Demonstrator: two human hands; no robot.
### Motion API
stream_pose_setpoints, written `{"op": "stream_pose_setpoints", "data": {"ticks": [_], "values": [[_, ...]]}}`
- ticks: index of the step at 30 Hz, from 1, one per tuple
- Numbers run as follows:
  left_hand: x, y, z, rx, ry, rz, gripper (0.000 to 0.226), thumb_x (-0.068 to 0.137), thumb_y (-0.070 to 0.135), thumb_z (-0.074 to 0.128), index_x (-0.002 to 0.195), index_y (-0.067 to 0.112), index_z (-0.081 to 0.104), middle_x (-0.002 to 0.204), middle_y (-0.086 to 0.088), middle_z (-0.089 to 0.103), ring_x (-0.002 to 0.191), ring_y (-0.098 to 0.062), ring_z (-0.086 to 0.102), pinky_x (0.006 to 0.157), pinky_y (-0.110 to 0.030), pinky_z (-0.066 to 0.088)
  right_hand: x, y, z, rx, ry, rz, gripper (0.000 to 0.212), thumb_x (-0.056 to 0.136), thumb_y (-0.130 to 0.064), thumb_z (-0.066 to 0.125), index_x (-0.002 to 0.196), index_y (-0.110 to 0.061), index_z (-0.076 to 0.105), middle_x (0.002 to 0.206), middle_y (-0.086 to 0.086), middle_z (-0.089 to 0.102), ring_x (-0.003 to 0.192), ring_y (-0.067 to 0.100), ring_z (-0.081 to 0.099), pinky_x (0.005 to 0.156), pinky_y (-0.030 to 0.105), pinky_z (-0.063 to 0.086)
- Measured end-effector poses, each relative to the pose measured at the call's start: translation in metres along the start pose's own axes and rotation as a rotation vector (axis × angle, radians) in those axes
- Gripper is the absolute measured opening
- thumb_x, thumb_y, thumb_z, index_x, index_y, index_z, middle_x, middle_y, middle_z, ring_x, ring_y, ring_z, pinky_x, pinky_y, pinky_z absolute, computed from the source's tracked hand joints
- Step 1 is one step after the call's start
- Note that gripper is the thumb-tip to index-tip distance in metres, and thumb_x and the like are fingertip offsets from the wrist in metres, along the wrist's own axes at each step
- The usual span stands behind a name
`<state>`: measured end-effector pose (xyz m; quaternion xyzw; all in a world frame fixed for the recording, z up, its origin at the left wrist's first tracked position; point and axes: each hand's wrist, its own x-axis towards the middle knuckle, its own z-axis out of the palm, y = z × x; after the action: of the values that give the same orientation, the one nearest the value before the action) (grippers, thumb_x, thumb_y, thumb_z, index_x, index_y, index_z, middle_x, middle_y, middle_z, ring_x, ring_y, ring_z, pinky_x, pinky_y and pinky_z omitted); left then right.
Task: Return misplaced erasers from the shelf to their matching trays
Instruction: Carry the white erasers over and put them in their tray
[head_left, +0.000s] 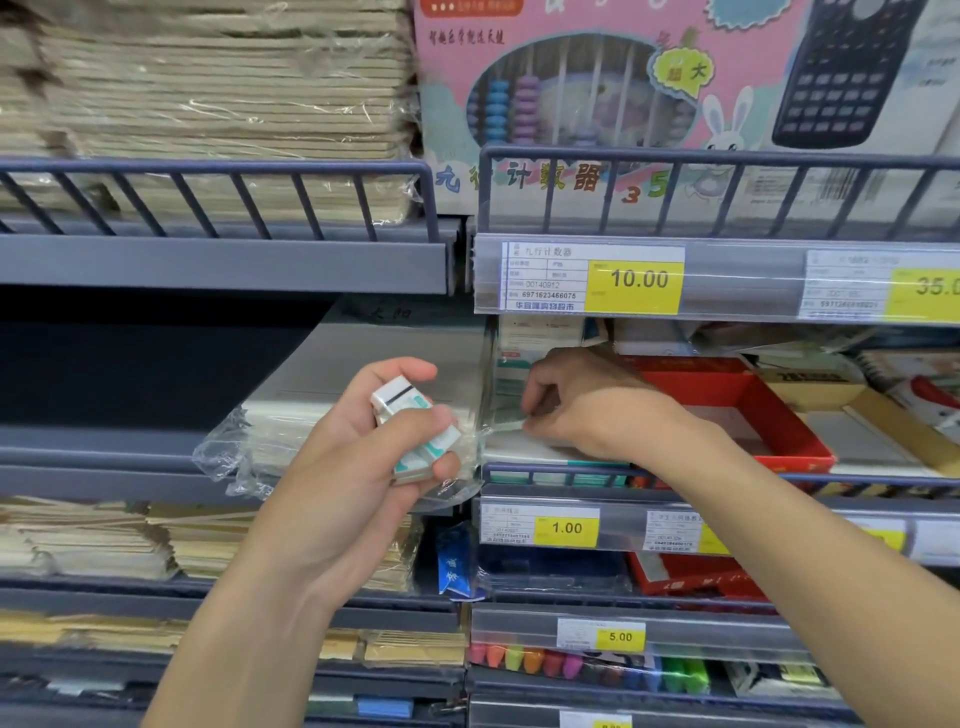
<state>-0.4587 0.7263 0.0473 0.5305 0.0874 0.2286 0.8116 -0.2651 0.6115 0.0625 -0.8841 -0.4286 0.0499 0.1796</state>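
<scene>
Head view: left hand (363, 447) clamps white-and-teal sleeved erasers (415, 428); right hand (582, 400) pinches clear plastic wrap (498, 426).

Grey metal store shelves (223, 262) with railed fronts fill the view. At eleven o'clock sit wrapped paper stacks (208, 88); at one o'clock stands a pink abacus box (571, 78). Yellow price tags (634, 286) line the right-hand shelf edges.

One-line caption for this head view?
Left hand clutches several white-and-teal erasers while the right hand pinches something on the shelf beside a red tray.
</scene>
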Motion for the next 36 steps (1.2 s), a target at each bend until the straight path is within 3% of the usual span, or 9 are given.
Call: {"op": "stream_pose_setpoints", "data": {"ticks": [6,11,14,16,18,21,27,32,36], "values": [[-0.001,-0.002,0.004,0.050,0.028,0.013,0.024,0.076,0.023,0.079,0.100,0.024,0.076,0.078,-0.003,0.066,0.060,-0.013,0.058,0.053,-0.021,0.051,0.002,0.001,0.002,-0.093,-0.056,-0.078,0.010,0.085,-0.022,0.072,0.092,-0.029,0.075,0.089,-0.016,0.058,0.092,0.015,0.062,0.077,0.023,0.044],[0.000,-0.004,0.006,0.155,0.004,0.031,0.030,0.079,0.032,0.081,0.108,0.025,0.075,0.078,-0.001,0.067,0.060,-0.014,0.056,0.051,-0.021,0.050,-0.011,0.003,-0.008,-0.068,-0.004,-0.160,0.022,0.090,-0.042,0.067,0.104,-0.029,0.076,0.098,-0.011,0.064,0.093,0.015,0.062,0.086,0.031,0.051],[0.000,-0.007,0.008,0.190,0.007,0.046,0.027,0.079,0.035,0.080,0.104,0.026,0.075,0.078,-0.005,0.065,0.056,-0.013,0.051,0.046,-0.020,0.044,-0.039,-0.006,-0.011,0.393,0.055,-0.206,0.029,0.084,-0.053,0.067,0.108,-0.038,0.071,0.099,-0.014,0.072,0.091,0.011,0.067,0.086,0.034,0.056],[0.001,-0.009,0.010,0.191,0.008,0.067,0.024,0.083,0.035,0.078,0.103,0.024,0.074,0.076,-0.005,0.064,0.055,-0.011,0.050,0.043,-0.020,0.039,-0.057,-0.016,-0.009,0.721,-0.011,-0.281,0.028,0.084,-0.041,0.074,0.110,-0.032,0.072,0.101,-0.005,0.074,0.091,0.020,0.069,0.082,0.038,0.059],[0.002,-0.011,0.012,0.188,0.008,0.082,0.025,0.083,0.037,0.078,0.103,0.022,0.072,0.077,-0.004,0.064,0.057,-0.011,0.051,0.041,-0.020,0.036,-0.068,-0.027,-0.003,0.807,-0.006,-0.316,0.032,0.083,-0.030,0.080,0.113,-0.026,0.069,0.104,-0.001,0.071,0.089,0.023,0.068,0.081,0.039,0.060],[0.000,-0.010,0.016,0.191,0.001,0.080,0.028,0.084,0.036,0.078,0.105,0.020,0.069,0.080,-0.004,0.064,0.058,-0.010,0.051,0.041,-0.020,0.036,-0.074,-0.039,0.007,0.701,0.104,-0.322,0.036,0.080,-0.031,0.082,0.111,-0.031,0.064,0.102,-0.010,0.067,0.085,0.010,0.067,0.080,0.037,0.059],[-0.002,-0.009,0.019,0.210,0.039,0.077,0.029,0.081,0.038,0.077,0.104,0.023,0.067,0.072,-0.002,0.057,0.058,-0.009,0.047,0.041,-0.019,0.034,-0.075,-0.032,-0.004,0.478,0.283,-0.364,0.027,0.087,-0.023,0.074,0.114,-0.028,0.071,0.099,-0.016,0.070,0.087,0.007,0.066,0.080,0.029,0.055],[-0.001,-0.009,0.013,0.232,0.101,0.045,0.007,0.090,0.032,0.075,0.093,0.032,0.068,0.070,0.002,0.053,0.061,-0.009,0.044,0.042,-0.020,0.033,-0.069,0.001,-0.028,0.296,0.306,-0.249,0.018,0.091,-0.033,0.070,0.109,-0.033,0.072,0.086,-0.026,0.070,0.079,-0.008,0.063,0.070,0.009,0.045],[0.002,-0.009,0.008,0.161,0.117,0.002,0.021,0.095,0.011,0.066,0.080,0.025,0.066,0.067,0.006,0.054,0.063,-0.010,0.046,0.040,-0.021,0.033,-0.061,0.026,-0.037,0.094,0.258,-0.133,0.014,0.093,-0.033,0.065,0.106,-0.038,0.068,0.068,-0.043,0.058,0.066,-0.016,0.056,0.060,0.001,0.038]]}}
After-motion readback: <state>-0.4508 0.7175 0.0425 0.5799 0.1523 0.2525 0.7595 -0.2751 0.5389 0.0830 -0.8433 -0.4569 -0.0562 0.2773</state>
